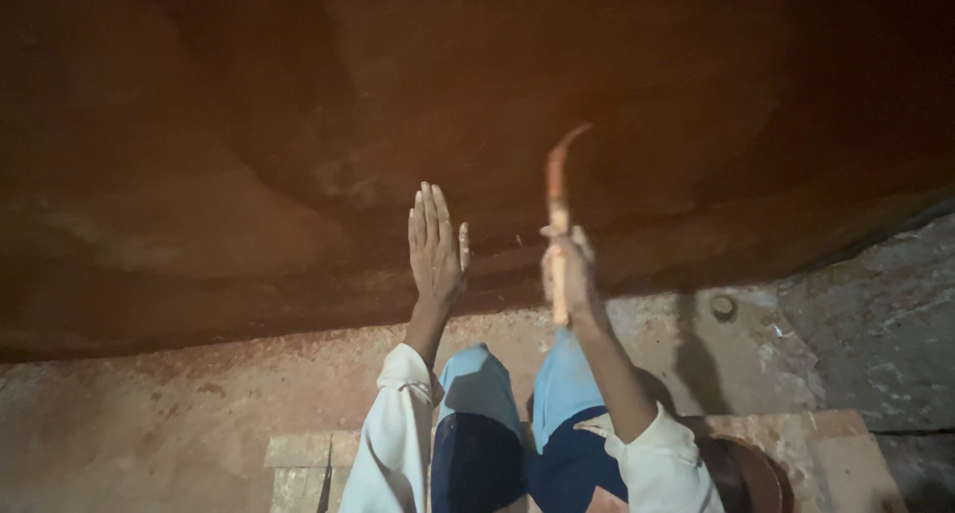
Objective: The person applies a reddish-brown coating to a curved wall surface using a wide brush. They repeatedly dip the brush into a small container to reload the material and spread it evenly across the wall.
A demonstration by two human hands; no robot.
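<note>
The floor (149, 423) is rough and stained reddish, turning grey and cracked at the right. A pale flat slab (298, 463) lies on it at the bottom, a small round object (722, 306) sits farther right, and a dark rounded vessel (756, 473) rests near the lower edge.

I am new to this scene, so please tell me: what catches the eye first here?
A huge reddish-brown curved wall fills the upper picture. In the middle, the left hand lies flat and open against it, while the right hand beside it grips a curved, clay-smeared tool pointing up.
</note>
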